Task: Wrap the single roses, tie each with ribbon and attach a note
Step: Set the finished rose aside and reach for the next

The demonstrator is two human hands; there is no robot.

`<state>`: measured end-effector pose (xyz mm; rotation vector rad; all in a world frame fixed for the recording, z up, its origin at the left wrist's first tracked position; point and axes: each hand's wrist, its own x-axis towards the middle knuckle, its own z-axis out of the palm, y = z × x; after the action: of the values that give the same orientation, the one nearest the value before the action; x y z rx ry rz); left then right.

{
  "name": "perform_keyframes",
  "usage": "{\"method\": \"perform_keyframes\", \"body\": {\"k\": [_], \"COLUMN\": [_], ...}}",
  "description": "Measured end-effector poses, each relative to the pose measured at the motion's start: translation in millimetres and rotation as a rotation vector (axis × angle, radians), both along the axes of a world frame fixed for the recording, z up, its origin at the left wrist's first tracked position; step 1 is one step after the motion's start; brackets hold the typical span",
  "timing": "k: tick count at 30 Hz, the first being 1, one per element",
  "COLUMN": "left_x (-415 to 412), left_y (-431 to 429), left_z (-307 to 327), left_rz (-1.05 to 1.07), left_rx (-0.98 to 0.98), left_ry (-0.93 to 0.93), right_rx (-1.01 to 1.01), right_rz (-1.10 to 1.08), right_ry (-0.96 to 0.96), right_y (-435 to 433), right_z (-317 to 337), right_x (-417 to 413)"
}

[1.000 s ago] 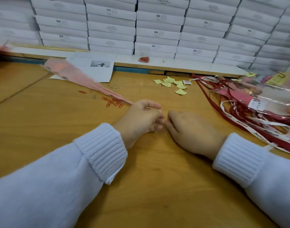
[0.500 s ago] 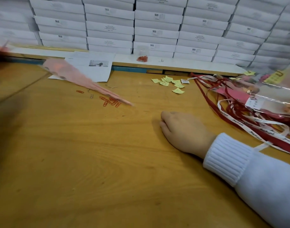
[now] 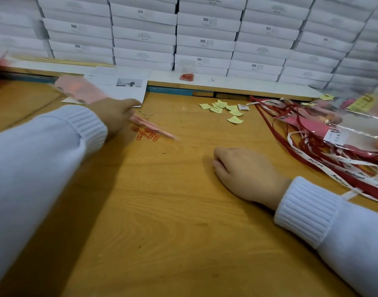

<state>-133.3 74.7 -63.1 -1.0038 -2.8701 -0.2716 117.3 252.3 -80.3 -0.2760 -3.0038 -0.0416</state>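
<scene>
Left hand (image 3: 115, 114) back, reaching wrapped rose (image 3: 155, 128) at 10 o'clock.
Grasp unclear; right hand (image 3: 246, 174) slack on surface (image 3: 162, 211), probably awaiting it.

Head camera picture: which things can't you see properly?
Head view only.
1. Left hand: fingertips hidden by its own back, so its grip is unclear.
2. Pink wrapped rose: motion-blurred, middle covered by that hand.
3. Yellow notes: writing too small.
4. Finished roses: cut off by the right edge.
</scene>
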Motion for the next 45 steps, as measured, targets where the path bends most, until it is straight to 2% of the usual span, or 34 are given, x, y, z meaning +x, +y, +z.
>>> {"method": "perform_keyframes", "body": {"k": [3, 6, 8, 11, 14, 19, 22, 24, 27, 30, 32, 34, 37, 40, 42, 45], "left_x": [5.6, -0.4, -1.9, -4.8, -9.8, 3.8, 24.9, 52.3, 120.2, 180.9, 207.5, 223.2, 228.4, 224.1, 220.2, 209.6], "left_y": [16.6, 17.1, 17.5, 14.7, 2.6, -9.3, -1.6, 11.3, 36.3, 57.6, 64.8, 67.8, 65.2, 57.8, 56.7, 58.2], "left_z": [-0.8, -7.6, -9.7, -3.3, 11.4, 31.1, 42.9, 47.8, 45.8, 34.0, 23.2, 13.7, 6.6, 4.9, 2.6, -3.4], "left_rz": [-0.019, 0.021, 0.122, 0.302, 0.367, 0.402, 0.345, 0.202, -0.043, -0.157, -0.187, -0.188, -0.213, -0.245, -0.212, -0.134], "left_rx": [-0.119, -0.107, -0.061, 0.143, 0.385, 1.071, 1.236, 1.277, 1.320, 1.310, 1.238, 1.185, 1.081, 0.932, 0.873, 0.862], "left_ry": [0.016, 0.026, 0.065, 0.115, 0.030, -0.222, -0.263, -0.408, -0.800, -1.080, -1.246, -1.423, -1.540, -1.502, -1.352, -1.011], "right_rx": [0.015, 0.001, -0.010, -0.021, -0.033, -0.055, -0.079, -0.156, -0.483, -1.121, -1.616, -1.882, -1.992, -1.953, -1.890, -1.737], "right_rz": [-0.011, -0.015, -0.010, 0.008, 0.009, 0.000, -0.027, -0.081, -0.151, -0.228, -0.220, -0.197, -0.197, -0.175, -0.172, -0.177], "right_ry": [0.015, 0.022, 0.029, 0.032, 0.034, 0.033, 0.040, 0.062, 0.194, 0.402, 0.382, 0.263, 0.178, 0.159, 0.098, -0.006], "right_y": [1.1, 3.1, 4.0, 3.8, 4.2, 5.3, 3.8, 2.8, 3.4, 8.1, 13.5, 17.4, 22.7, 24.4, 23.9, 19.4], "right_z": [-2.7, -3.1, -2.5, -2.3, -1.4, -0.1, 0.2, 3.2, 11.8, 20.5, 24.7, 27.6, 27.3, 27.4, 28.2, 31.7], "right_x": [-1.9, -4.2, -4.5, -4.3, -3.9, -3.3, -3.7, -2.1, 1.1, 4.9, 10.9, 16.4, 18.6, 19.1, 20.3, 24.9]}}
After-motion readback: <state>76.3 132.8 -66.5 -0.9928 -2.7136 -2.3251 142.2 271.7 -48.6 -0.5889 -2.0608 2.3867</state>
